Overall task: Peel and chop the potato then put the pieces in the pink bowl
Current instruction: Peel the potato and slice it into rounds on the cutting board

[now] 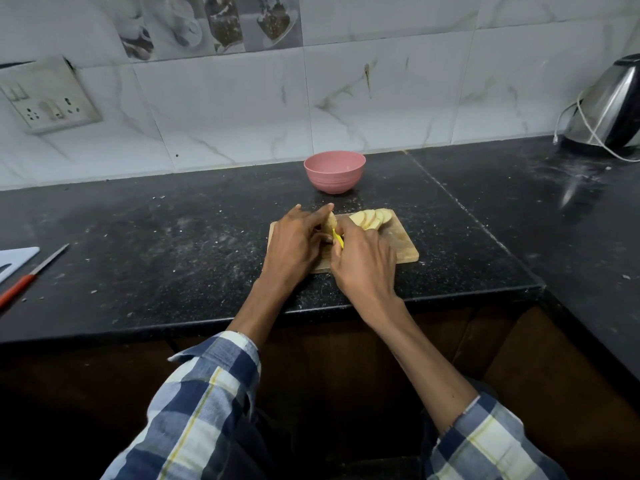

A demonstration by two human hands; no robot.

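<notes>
At the far left edge lies a white sheet [15, 259] with a red-handled knife [33, 274] beside it, well apart from the work and untouched; neither looks needed for the step in hand.

The left hand [294, 244] rests on the near-left part of the board [403, 247], fingers curled round the last stub of potato [330, 223], forefinger stretched over its top; it clamps the stub and pins it down. The stub is judged firm and dense but wet on its cut face, so likely slippery; it is small now, so the best hold is at the end away from the blade, fingertips tucked back, since little room is left.

Just to its right the right hand [363, 258] comes in from the near side, wrist bent inward, fingers closed round a yellow tool [338, 239]; only a sliver of yellow shows between the hands, and whether it is a knife or a peeler I cannot tell; the blade is hidden.

Further right, at the board's far edge, a row of slices [372, 220] lies overlapped; they should be light, stiff and a little sticky, easily scooped by hand or slid off the board.

Beyond the board stands the bowl [334, 171], near the wall; no pieces show in it; chopping seems nearly done, the transfer not yet begun.
</notes>
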